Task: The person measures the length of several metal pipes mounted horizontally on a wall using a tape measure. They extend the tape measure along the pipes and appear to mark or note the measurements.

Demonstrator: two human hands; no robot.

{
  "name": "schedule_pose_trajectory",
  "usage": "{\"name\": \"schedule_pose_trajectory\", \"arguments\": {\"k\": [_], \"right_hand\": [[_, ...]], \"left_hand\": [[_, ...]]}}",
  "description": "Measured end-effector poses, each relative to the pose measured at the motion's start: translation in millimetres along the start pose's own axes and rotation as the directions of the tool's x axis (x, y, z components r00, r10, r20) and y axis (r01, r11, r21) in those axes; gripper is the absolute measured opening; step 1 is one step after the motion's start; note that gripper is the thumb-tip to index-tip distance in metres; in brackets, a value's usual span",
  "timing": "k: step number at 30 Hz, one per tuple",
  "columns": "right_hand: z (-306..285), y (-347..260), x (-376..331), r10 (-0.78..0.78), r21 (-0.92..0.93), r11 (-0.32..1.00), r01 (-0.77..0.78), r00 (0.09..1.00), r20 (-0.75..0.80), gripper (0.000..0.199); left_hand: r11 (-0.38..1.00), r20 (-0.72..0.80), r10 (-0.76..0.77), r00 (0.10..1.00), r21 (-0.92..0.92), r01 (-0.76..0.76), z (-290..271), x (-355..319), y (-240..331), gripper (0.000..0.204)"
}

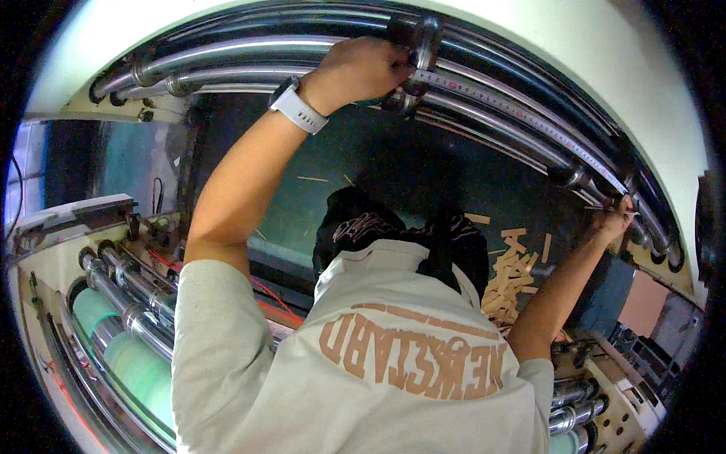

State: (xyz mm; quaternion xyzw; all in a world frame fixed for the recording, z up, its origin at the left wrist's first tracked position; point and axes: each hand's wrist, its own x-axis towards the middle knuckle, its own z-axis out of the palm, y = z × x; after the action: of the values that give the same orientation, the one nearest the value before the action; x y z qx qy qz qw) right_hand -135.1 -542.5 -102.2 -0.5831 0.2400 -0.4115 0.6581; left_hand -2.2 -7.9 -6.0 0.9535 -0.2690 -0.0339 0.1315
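While a pale tape measure (pixel 518 113) lies stretched along the steel rollers (pixel 249 51) beneath the cream machine housing (pixel 575 45), we have a hand at each end of it. Our left hand (pixel 363 69) is just beside a dark collar (pixel 404 29), its fingers curled in at the tape's left end; the fingertips are hidden, so we cannot tell whether that grip pinches it. Our right hand (pixel 614 222), well apart, reaches up to the tape's other end with its fingers bent; it shows too small for us to tell whether this grip is pressed together. We wear a watch (pixel 302 113) with a light band. Tan strips (pixel 510 280) lie heaped on the dark floor (pixel 295 212), and green rollers (pixel 140 371) show at lower left.
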Motion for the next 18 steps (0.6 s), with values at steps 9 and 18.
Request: {"name": "schedule_pose_trajectory", "arguments": {"k": [9,18], "right_hand": [[22,-16,-16,-0.099,0.023,0.995,0.1,0.995,-0.033,0.012],[27,-22,-18,-0.098,0.044,0.994,0.1,0.995,-0.029,0.014]], "left_hand": [[0.997,-0.021,-0.069,0.997,0.032,0.069,3,3,0,0.03],[0.999,0.019,-0.049,0.999,0.0,0.049,-1,8,2,0.029]]}}
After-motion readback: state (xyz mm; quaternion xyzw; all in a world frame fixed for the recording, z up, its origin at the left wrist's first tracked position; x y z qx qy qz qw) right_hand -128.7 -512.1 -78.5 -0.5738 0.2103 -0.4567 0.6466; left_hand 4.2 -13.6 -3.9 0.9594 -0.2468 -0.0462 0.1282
